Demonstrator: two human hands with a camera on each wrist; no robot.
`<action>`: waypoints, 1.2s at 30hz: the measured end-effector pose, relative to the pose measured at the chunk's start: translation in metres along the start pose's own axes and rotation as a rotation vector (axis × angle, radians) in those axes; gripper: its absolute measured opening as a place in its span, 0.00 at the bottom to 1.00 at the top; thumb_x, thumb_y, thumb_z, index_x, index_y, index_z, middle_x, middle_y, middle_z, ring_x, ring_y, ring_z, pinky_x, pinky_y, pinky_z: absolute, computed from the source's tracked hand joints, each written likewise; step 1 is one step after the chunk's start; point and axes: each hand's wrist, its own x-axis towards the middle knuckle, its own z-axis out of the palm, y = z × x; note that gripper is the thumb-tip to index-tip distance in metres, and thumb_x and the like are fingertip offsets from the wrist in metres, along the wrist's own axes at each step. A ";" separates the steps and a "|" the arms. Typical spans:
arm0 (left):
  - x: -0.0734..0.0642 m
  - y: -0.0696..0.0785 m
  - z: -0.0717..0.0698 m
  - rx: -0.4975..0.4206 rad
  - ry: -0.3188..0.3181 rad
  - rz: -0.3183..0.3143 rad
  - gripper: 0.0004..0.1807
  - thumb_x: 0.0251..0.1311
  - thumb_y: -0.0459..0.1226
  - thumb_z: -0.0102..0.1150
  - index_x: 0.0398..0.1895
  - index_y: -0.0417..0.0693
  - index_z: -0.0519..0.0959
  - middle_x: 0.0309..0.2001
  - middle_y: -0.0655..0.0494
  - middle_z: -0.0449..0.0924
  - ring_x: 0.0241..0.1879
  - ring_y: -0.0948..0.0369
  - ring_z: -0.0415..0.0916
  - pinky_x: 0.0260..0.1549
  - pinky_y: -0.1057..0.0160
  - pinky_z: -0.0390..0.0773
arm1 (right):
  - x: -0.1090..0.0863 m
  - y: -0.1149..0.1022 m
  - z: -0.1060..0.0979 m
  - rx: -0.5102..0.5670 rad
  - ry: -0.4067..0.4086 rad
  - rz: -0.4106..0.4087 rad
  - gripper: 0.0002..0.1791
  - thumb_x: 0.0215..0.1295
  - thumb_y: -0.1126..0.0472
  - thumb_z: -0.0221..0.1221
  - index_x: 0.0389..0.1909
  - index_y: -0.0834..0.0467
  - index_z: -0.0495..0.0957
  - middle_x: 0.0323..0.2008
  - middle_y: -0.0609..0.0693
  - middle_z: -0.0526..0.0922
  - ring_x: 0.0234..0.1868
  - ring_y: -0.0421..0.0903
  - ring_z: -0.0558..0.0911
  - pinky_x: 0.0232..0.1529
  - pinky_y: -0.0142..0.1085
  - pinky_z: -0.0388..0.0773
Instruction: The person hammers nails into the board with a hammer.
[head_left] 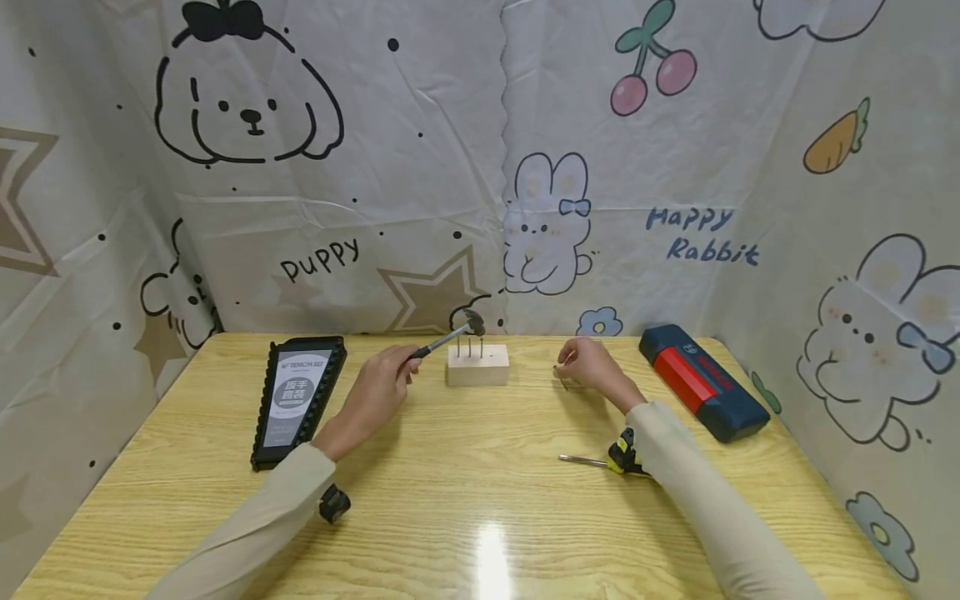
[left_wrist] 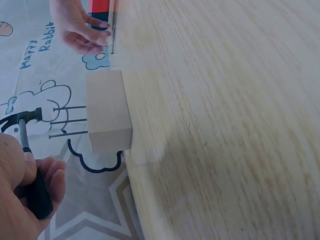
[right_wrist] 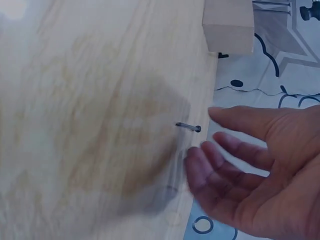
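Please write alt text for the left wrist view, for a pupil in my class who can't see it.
The left hand grips a claw hammer by its black handle, near a pale wooden block with three nails standing in it. The right hand shows at the top, beyond the block; a wood-grain table fills the right side.

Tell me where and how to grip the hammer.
Grip the hammer round its black handle, coming from the person's left. The handle is long and narrow and slants toward the left hand, which holds it there, while the metal head sits near the nails; that should keep the grip clear of both.
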 end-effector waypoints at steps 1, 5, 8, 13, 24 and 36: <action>0.000 0.000 0.000 -0.002 0.003 -0.001 0.05 0.74 0.26 0.58 0.41 0.34 0.83 0.32 0.47 0.83 0.30 0.55 0.82 0.30 0.58 0.83 | 0.000 0.001 0.001 -0.011 -0.002 0.000 0.06 0.67 0.66 0.68 0.39 0.66 0.83 0.40 0.60 0.86 0.38 0.51 0.82 0.38 0.42 0.79; -0.001 -0.001 0.001 -0.009 0.009 0.001 0.05 0.73 0.26 0.58 0.41 0.35 0.84 0.32 0.47 0.83 0.31 0.55 0.82 0.30 0.58 0.83 | -0.001 0.004 0.006 -0.040 -0.007 0.002 0.04 0.64 0.70 0.64 0.35 0.66 0.86 0.37 0.58 0.88 0.33 0.47 0.80 0.35 0.37 0.77; -0.003 -0.002 0.002 -0.007 0.010 0.004 0.05 0.73 0.26 0.59 0.41 0.35 0.84 0.32 0.47 0.83 0.30 0.56 0.82 0.30 0.58 0.84 | -0.001 0.003 0.008 -0.054 0.003 0.021 0.05 0.62 0.71 0.63 0.32 0.65 0.87 0.31 0.56 0.87 0.28 0.46 0.77 0.31 0.35 0.73; -0.005 -0.003 0.003 -0.015 0.020 0.005 0.05 0.73 0.26 0.59 0.42 0.34 0.84 0.32 0.47 0.83 0.30 0.56 0.82 0.30 0.58 0.84 | 0.001 -0.004 0.011 -0.130 -0.002 0.075 0.12 0.59 0.69 0.62 0.18 0.57 0.80 0.17 0.47 0.75 0.19 0.42 0.68 0.23 0.33 0.63; -0.004 -0.005 0.003 -0.035 0.022 0.000 0.05 0.73 0.27 0.58 0.42 0.34 0.84 0.33 0.46 0.84 0.30 0.56 0.83 0.30 0.59 0.84 | 0.003 -0.009 0.006 -0.124 -0.073 -0.005 0.15 0.63 0.70 0.58 0.17 0.56 0.74 0.15 0.45 0.69 0.17 0.41 0.63 0.23 0.33 0.60; -0.004 -0.006 0.001 -0.045 0.020 0.010 0.05 0.73 0.26 0.59 0.43 0.33 0.84 0.33 0.46 0.84 0.30 0.57 0.83 0.30 0.60 0.84 | 0.011 -0.018 0.006 0.230 -0.073 -0.079 0.11 0.72 0.72 0.58 0.51 0.72 0.81 0.41 0.66 0.86 0.38 0.57 0.87 0.40 0.47 0.87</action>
